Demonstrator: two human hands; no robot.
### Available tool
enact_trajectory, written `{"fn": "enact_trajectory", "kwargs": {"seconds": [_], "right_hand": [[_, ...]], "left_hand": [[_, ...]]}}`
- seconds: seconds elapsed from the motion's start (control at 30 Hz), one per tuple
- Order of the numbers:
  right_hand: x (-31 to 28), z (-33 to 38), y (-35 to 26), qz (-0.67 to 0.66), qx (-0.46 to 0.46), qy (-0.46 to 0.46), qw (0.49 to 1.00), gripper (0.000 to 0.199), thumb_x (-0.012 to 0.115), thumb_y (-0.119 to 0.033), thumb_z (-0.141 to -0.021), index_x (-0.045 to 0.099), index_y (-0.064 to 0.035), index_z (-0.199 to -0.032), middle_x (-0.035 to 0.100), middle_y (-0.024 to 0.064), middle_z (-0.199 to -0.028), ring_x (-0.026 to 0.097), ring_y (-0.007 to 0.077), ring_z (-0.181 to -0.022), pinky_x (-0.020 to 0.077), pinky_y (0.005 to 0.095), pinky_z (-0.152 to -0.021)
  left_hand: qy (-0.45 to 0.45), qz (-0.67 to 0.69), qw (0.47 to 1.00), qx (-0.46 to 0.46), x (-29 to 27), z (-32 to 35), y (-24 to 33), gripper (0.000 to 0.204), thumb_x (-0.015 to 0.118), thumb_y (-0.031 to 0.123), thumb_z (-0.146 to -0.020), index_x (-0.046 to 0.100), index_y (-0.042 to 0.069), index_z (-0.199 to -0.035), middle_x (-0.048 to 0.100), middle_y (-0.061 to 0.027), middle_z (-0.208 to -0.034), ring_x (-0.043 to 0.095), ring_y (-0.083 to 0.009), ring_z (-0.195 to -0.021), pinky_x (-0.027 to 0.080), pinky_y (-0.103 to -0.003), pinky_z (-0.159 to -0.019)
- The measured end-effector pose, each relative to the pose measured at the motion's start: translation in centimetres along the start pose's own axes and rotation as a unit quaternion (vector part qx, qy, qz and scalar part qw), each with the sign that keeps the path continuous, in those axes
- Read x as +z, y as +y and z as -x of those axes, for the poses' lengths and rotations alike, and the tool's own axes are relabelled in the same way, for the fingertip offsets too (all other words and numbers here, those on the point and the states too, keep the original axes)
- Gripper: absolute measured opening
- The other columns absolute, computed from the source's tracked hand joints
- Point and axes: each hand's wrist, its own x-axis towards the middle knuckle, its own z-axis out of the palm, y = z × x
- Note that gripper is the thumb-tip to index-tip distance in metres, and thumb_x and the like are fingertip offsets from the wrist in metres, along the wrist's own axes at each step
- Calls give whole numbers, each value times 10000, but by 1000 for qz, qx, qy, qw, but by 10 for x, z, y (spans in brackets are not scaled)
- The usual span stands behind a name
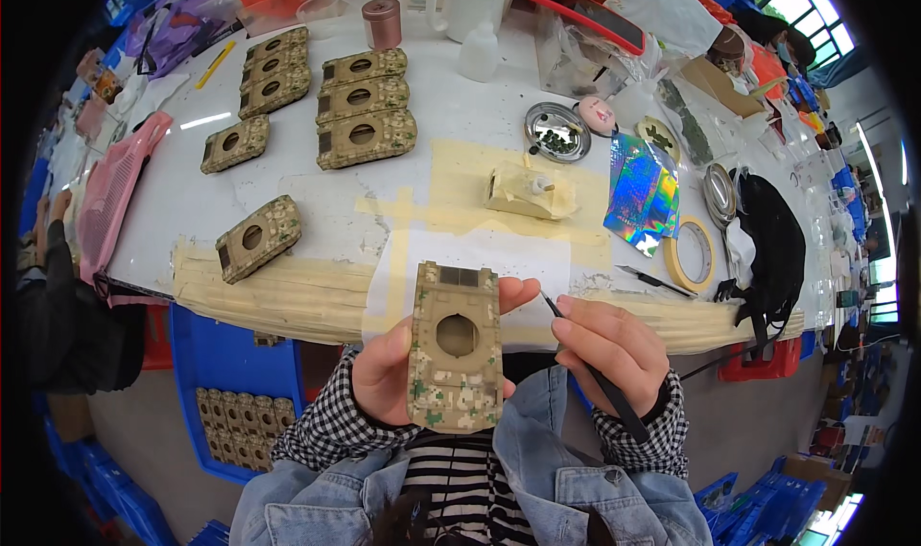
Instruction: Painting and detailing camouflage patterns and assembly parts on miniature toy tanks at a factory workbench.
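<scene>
My left hand (380, 378) is closed around a toy tank hull (454, 383) in tan and green pixel camouflage. The hull has a round hole in its top and is held upright above the table's front edge. Between the fingers and thumb of my right hand (619, 349) sits a pair of black tweezers (619, 407). Their tips point up and left, just right of the hull, apart from it. Beyond my hands, a round metal dish (530, 127) holds small dark green parts (558, 141). A lone matching hull (259, 241) lies to the left, with several more hulls (365, 133) in rows behind it.
A tape-covered block (518, 189), a shiny holographic sheet (638, 201), a tape roll (707, 258), a craft knife (657, 279) and a black pouch (775, 239) lie to the right. At the back stands a white pitcher (472, 4). A blue tray (197, 349) of hulls is below, left.
</scene>
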Motion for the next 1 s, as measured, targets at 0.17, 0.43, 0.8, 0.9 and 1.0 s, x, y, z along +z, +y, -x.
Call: {"fn": "enact_trajectory", "kwargs": {"seconds": [0.17, 0.43, 0.8, 0.9, 1.0], "right_hand": [[-1, -2, -2, 6, 0, -12, 1000, 341, 743, -51, -711, 646, 1, -1034, 645, 140, -982, 661, 296, -923, 572, 348, -748], [2, -2, 0, 11, -9, -17, 1000, 333, 736, -49, -714, 641, 9, -1028, 643, 144, -975, 658, 303, -925, 570, 349, -754], [1, -2, -1, 18, -14, -31, 999, 324, 728, -55, -727, 641, 16, -1031, 644, 148, -985, 655, 303, -943, 568, 354, -770], [1, -2, -1, 19, -15, -29, 999, 324, 727, -53, -727, 642, 14, -1032, 646, 146, -988, 655, 299, -944, 567, 352, -770], [2, -1, -1, 17, -16, -30, 999, 327, 732, -53, -721, 643, 11, -1029, 646, 147, -991, 656, 300, -945, 566, 350, -771]], "left_hand": [[-72, 17, 997, -25, -7, 2, 4, 833, 559, 402, -885, 97, 44, -1478, 37, -168, -1547, 390, -257, -1314, 430, -474, -1001], [-60, 18, 997, -40, -6, 2, 3, 854, 572, 398, -876, 89, 29, -1476, 32, -161, -1549, 428, -268, -1282, 431, -475, -998], [-29, 9, 999, -26, -5, 4, 0, 883, 571, 400, -876, 67, -33, -1457, 4, -205, -1535, 506, -315, -1168, 469, -452, -929], [-48, 9, 998, -34, -8, 5, 0, 852, 561, 383, -892, 71, -19, -1461, 29, -184, -1542, 458, -297, -1250, 425, -476, -1004], [-47, 10, 998, -38, -10, 6, 0, 854, 565, 381, -889, 75, -25, -1458, 45, -184, -1539, 482, -297, -1223, 438, -479, -992]]}}
